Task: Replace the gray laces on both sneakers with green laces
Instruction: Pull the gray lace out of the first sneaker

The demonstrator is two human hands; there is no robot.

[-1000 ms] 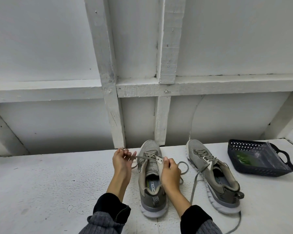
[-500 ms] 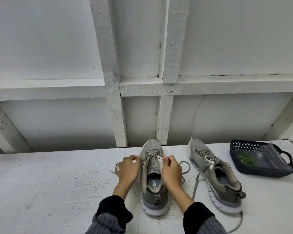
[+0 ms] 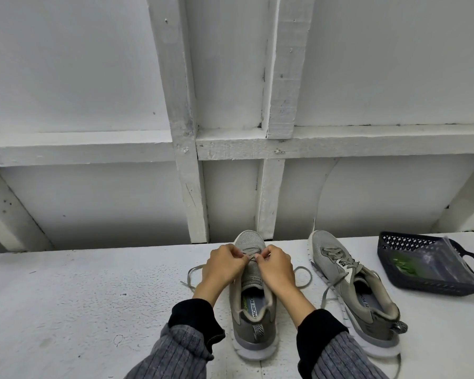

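Two gray sneakers stand side by side on a white table (image 3: 80, 305), toes pointing away from me. My left hand (image 3: 225, 265) and my right hand (image 3: 275, 266) meet over the near sneaker (image 3: 253, 310), each pinching its gray lace (image 3: 251, 255) at the crossings near the toe. Loose ends of that lace trail out to the left (image 3: 193, 273) and right (image 3: 304, 274). The other sneaker (image 3: 350, 291) is to the right with its gray lace untied and hanging loose. Green laces (image 3: 404, 265) show inside a clear bag in a dark basket (image 3: 394, 248).
The dark plastic basket sits at the table's far right, with a cut-out handle toward the edge. A white wall with wooden battens (image 3: 186, 165) rises right behind the shoes.
Both hands have moved forward from the tongue area to the lace crossings near the toe and come closer together. The left hand let the lace end drop onto the table.
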